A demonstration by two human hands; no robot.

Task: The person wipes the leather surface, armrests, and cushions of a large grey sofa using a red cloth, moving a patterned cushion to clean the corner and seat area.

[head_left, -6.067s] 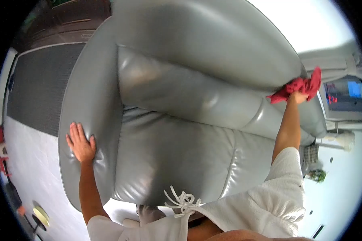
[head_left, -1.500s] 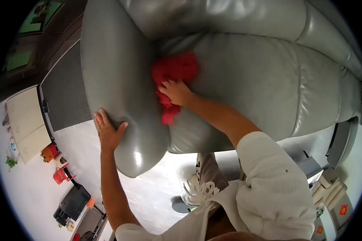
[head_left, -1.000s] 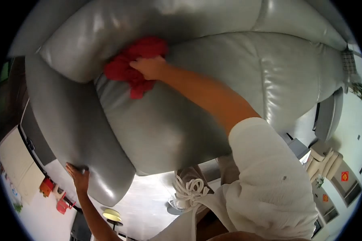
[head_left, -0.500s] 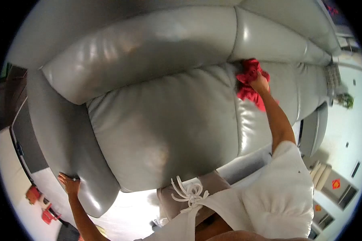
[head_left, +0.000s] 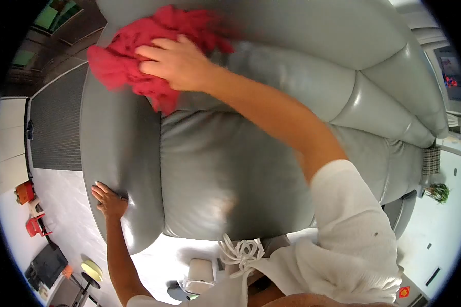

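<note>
Fingers of the right hand [head_left: 179, 64] grasp the bunched red cloth [head_left: 117, 57] at eleven o'clock, where the sofa's [head_left: 241, 169] corner wants even pressure, while the left hand [head_left: 112, 202] rests open at eight.

Above the seat cushion [head_left: 235, 174] there is free room for a hand to pass, but the armrest [head_left: 120, 153] and the backrest [head_left: 312, 30] stand in the way at its sides.
</note>
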